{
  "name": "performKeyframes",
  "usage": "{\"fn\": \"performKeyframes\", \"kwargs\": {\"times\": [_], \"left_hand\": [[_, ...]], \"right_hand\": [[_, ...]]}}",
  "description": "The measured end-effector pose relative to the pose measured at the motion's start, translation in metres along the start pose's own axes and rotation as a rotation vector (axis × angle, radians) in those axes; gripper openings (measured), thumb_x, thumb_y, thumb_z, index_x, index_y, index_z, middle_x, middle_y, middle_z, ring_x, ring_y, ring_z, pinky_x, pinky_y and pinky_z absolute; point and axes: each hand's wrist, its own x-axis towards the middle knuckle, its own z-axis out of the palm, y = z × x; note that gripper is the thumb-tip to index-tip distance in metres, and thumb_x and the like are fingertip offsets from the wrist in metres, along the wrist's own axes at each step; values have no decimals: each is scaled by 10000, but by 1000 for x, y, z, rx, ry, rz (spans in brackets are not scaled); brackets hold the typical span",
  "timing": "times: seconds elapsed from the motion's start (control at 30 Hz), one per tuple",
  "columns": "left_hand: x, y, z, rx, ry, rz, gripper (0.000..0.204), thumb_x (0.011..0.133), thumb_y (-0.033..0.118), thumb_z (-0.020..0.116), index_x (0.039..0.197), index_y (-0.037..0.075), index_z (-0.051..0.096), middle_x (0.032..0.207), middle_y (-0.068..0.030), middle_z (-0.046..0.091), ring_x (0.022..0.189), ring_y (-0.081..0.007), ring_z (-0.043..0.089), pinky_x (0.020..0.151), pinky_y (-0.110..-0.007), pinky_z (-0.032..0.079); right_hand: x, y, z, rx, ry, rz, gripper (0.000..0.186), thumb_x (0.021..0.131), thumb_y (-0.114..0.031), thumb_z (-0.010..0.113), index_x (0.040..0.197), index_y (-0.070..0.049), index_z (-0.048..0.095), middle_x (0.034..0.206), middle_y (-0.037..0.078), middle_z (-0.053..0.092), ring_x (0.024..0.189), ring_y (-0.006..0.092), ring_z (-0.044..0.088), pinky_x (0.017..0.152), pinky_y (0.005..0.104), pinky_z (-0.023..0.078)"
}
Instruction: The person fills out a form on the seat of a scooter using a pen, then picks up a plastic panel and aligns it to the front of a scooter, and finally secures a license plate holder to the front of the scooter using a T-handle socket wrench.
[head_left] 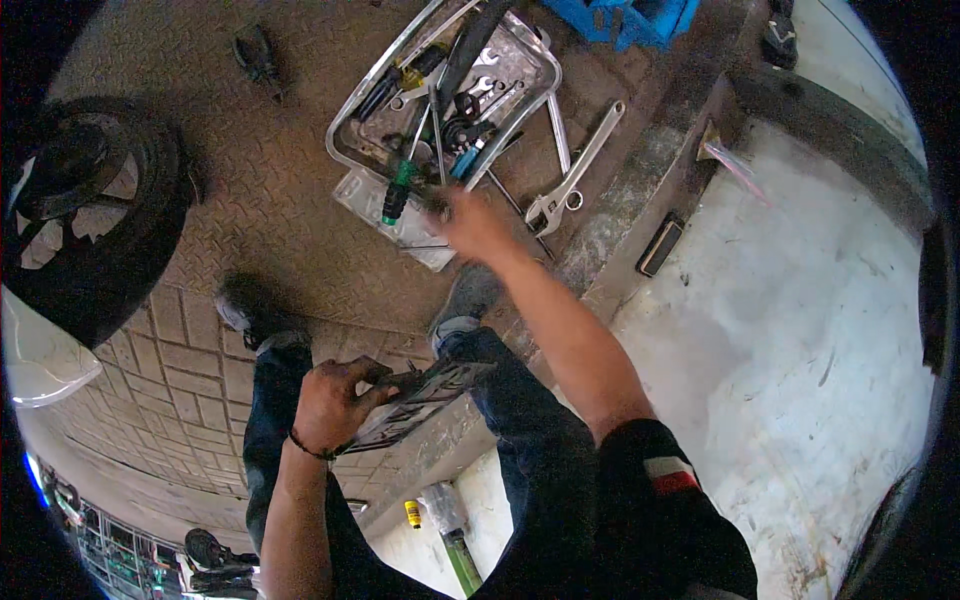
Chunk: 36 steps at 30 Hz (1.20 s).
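Nearest to me, well short of the shiny metal tool tray (pixel 350 125), my left hand (pixel 328 403) is gripping a flat dark rectangular plate (pixel 415 400) above my knees, fingers curled tight around its edge. Farther out, my right hand (pixel 470 222) is reaching at the tray's near rim, blurred, so I cannot tell its grip. A green-handled screwdriver (pixel 397 192) is lying just beside it, and a long silver adjustable wrench (pixel 575 170) is resting right of the tray.

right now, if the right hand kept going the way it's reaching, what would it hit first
Most likely the green-handled screwdriver at the near edge of the metal tool tray; the right hand points up and left toward it. The hand is blurred and depth unclear, so this is a guess.
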Motion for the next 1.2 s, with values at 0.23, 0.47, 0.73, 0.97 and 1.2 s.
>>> {"fn": "performKeyframes", "kwargs": {"times": [0.23,0.47,0.73,0.97,1.2], "left_hand": [[7,0,3,108,-102,58,231,764,313,711,827,93,679,701,-112,655,652,-316,617,648,-407,476],[9,-2,-5,69,-45,90,156,805,223,651,897,96,644,813,-131,660,757,-358,609,687,-441,475],[10,-14,-12,27,112,43,115,848,134,576,933,73,624,877,-156,650,809,-379,617,689,-437,492],[6,-3,-16,18,222,120,129,828,142,623,917,48,621,873,-139,642,785,-353,622,670,-401,501],[4,3,-14,72,59,211,203,718,254,738,818,105,644,781,-76,615,704,-288,615,591,-384,484]], "right_hand": [[107,73,-32,-596,615,126,592,703,-234,730,1223,-29,536,1291,158,484,1267,372,369,999,608,320],[116,73,-18,-575,678,255,249,791,-202,590,948,-53,713,1302,129,504,1279,358,371,1011,637,278],[107,62,-10,-490,718,323,311,780,-262,632,988,-35,677,1176,161,583,1151,365,497,955,659,310],[20,27,-3,422,272,-49,367,752,-225,714,1021,6,621,949,165,665,823,319,646,765,349,504],[-53,-34,9,333,-753,-228,309,757,-157,741,1039,-49,676,933,85,688,832,155,614,789,291,473]]}}
